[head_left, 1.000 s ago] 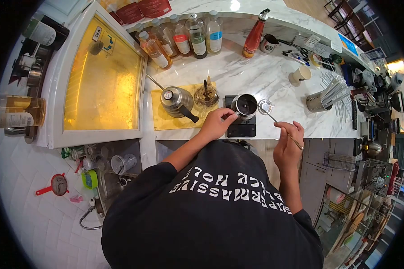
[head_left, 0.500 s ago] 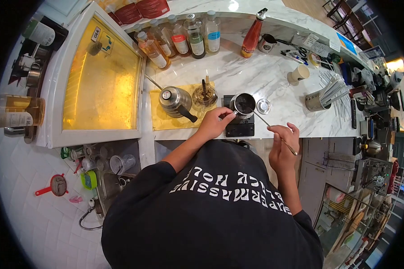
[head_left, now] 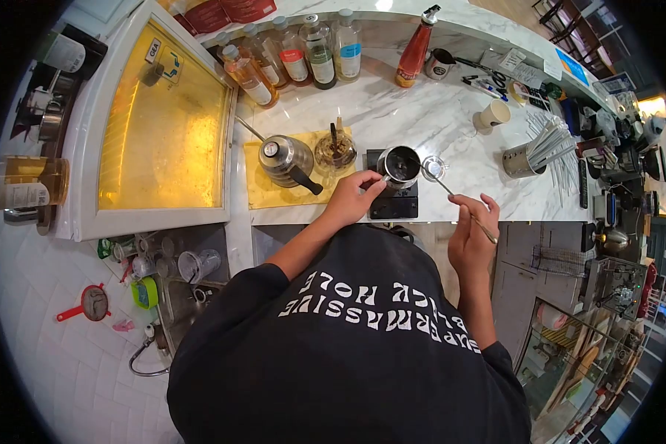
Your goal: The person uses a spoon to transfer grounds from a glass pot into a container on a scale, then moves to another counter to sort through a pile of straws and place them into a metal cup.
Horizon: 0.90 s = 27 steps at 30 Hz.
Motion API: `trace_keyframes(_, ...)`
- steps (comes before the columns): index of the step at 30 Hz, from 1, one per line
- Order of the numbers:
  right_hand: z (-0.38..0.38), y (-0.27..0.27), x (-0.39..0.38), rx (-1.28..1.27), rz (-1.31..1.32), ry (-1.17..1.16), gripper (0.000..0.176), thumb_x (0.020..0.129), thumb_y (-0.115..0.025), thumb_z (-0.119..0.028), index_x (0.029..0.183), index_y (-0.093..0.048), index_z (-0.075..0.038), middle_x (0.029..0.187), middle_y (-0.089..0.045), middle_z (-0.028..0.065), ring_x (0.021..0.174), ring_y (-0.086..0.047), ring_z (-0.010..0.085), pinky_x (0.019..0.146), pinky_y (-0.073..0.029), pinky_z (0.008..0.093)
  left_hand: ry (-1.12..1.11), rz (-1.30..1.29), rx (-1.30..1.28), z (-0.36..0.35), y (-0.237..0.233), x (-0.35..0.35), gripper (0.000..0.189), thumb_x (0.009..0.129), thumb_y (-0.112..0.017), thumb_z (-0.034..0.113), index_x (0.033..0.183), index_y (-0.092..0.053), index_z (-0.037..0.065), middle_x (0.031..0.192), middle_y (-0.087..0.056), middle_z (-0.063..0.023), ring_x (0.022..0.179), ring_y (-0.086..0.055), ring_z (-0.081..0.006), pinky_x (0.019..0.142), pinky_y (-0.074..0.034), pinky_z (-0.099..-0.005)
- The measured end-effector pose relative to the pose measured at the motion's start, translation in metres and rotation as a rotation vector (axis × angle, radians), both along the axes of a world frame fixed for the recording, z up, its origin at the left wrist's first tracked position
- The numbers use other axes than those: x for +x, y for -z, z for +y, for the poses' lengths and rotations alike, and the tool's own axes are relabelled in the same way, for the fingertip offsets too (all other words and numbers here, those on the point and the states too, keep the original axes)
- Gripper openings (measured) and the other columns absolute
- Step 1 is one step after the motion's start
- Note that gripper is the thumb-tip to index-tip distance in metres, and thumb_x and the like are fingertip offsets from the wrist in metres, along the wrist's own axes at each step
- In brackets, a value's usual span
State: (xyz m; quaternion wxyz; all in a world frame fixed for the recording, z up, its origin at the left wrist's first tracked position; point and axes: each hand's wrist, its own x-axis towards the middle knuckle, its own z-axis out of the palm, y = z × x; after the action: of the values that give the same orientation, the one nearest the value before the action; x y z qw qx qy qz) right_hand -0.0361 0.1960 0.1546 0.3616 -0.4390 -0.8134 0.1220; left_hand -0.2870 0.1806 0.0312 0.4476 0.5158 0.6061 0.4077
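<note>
My left hand (head_left: 354,198) pinches the handle of a metal cup (head_left: 387,177). Dark liquid lies inside the cup, which is on or just over a black scale (head_left: 394,209). In my right hand (head_left: 472,233) is a long thin metal spoon (head_left: 442,183), gripped near the middle of its shaft. The spoon's far end overlaps a small round clear glass (head_left: 438,164) to the right of the cup. To the left of the cup stands a glass pot (head_left: 336,152) with dark bits and a utensil in it. A steel gooseneck kettle (head_left: 285,159) sits beside that pot on a yellow cloth (head_left: 263,196).
Several bottles (head_left: 322,52) line the back of the counter, near a red sauce bottle (head_left: 414,55) and a small metal pitcher (head_left: 439,65). Paper cups (head_left: 493,115) and a tin of straws (head_left: 522,161) stand at right. A yellow-lit glass-door cabinet (head_left: 163,133) borders the left.
The spoon has come out of the cup and shifted right, its end now over the small glass. My right hand moved slightly right; my left hand keeps the cup.
</note>
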Motion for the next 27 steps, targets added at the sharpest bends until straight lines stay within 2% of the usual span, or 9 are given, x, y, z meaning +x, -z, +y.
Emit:
trace_keyframes(3, -0.006, -0.001, 0.004, 0.043, 0.029, -0.049, 0.016, 0.104, -0.053, -0.003, 0.107, -0.068, -0.004, 0.101, -0.076, 0.0085, 0.087, -0.071, 0.0256, 0.105, -0.043, 0.0500, -0.021, -0.015, 0.009, -0.001, 0.005, 0.000, 0.031, 0.099, -0.072, 0.025, 0.117, -0.071, -0.001, 0.101, -0.076, -0.0084, 0.090, -0.066, -0.0139, 0.083, -0.052, -0.0305)
trace_keyframes(4, -0.005, 0.000, 0.001, 0.048, 0.017, -0.077, 0.014, 0.097, -0.058, 0.003, 0.106, -0.067, -0.005, 0.099, -0.075, 0.0069, 0.087, -0.072, 0.0244, 0.100, -0.044, 0.0500, -0.030, -0.027, 0.012, -0.002, 0.009, 0.001, 0.031, 0.099, -0.072, 0.025, 0.117, -0.071, -0.001, 0.101, -0.076, -0.0083, 0.090, -0.066, -0.0137, 0.083, -0.052, -0.0305)
trace_keyframes(11, -0.003, 0.001, 0.007, 0.054, -0.001, -0.046, 0.016, 0.095, -0.061, 0.005, 0.107, -0.066, -0.006, 0.099, -0.075, 0.0067, 0.086, -0.071, 0.0239, 0.099, -0.044, 0.0486, -0.068, -0.056, 0.019, -0.005, 0.012, 0.007, 0.031, 0.100, -0.071, 0.023, 0.120, -0.070, -0.001, 0.099, -0.075, -0.0077, 0.091, -0.066, -0.0135, 0.082, -0.051, -0.0302)
trace_keyframes(14, -0.006, 0.000, -0.003, 0.066, 0.029, -0.117, 0.017, 0.094, -0.062, 0.006, 0.106, -0.065, -0.006, 0.098, -0.075, 0.0064, 0.085, -0.071, 0.0239, 0.099, -0.044, 0.0486, -0.077, -0.059, 0.020, -0.005, 0.014, 0.008, 0.027, 0.099, -0.071, 0.021, 0.115, -0.072, 0.000, 0.096, -0.076, -0.0101, 0.089, -0.071, -0.0170, 0.083, -0.054, -0.0318)
trace_keyframes(21, 0.001, 0.005, 0.002, 0.057, 0.002, -0.053, 0.017, 0.094, -0.063, 0.005, 0.107, -0.065, -0.005, 0.099, -0.075, 0.0070, 0.084, -0.071, 0.0251, 0.099, -0.044, 0.0487, -0.100, -0.064, 0.006, -0.009, 0.007, 0.011, 0.025, 0.100, -0.070, 0.021, 0.115, -0.071, 0.001, 0.095, -0.075, -0.0100, 0.088, -0.070, -0.0166, 0.082, -0.053, -0.0320)
trace_keyframes(25, -0.004, 0.001, -0.011, 0.070, 0.014, -0.125, 0.014, 0.095, -0.062, 0.003, 0.106, -0.066, -0.005, 0.099, -0.075, 0.0071, 0.084, -0.071, 0.0256, 0.100, -0.044, 0.0489, -0.109, -0.099, 0.009, -0.010, 0.014, 0.012, 0.026, 0.100, -0.070, 0.021, 0.117, -0.070, 0.001, 0.096, -0.076, -0.0096, 0.088, -0.069, -0.0164, 0.082, -0.053, -0.0320)
trace_keyframes(27, -0.002, 0.003, -0.011, 0.051, 0.009, -0.075, 0.015, 0.096, -0.060, 0.003, 0.106, -0.066, -0.005, 0.102, -0.075, 0.0065, 0.087, -0.071, 0.0254, 0.100, -0.044, 0.0485, -0.098, -0.096, 0.008, -0.010, 0.014, 0.012, 0.028, 0.101, -0.070, 0.022, 0.119, -0.070, 0.001, 0.097, -0.075, -0.0079, 0.089, -0.068, -0.0149, 0.081, -0.052, -0.0307)
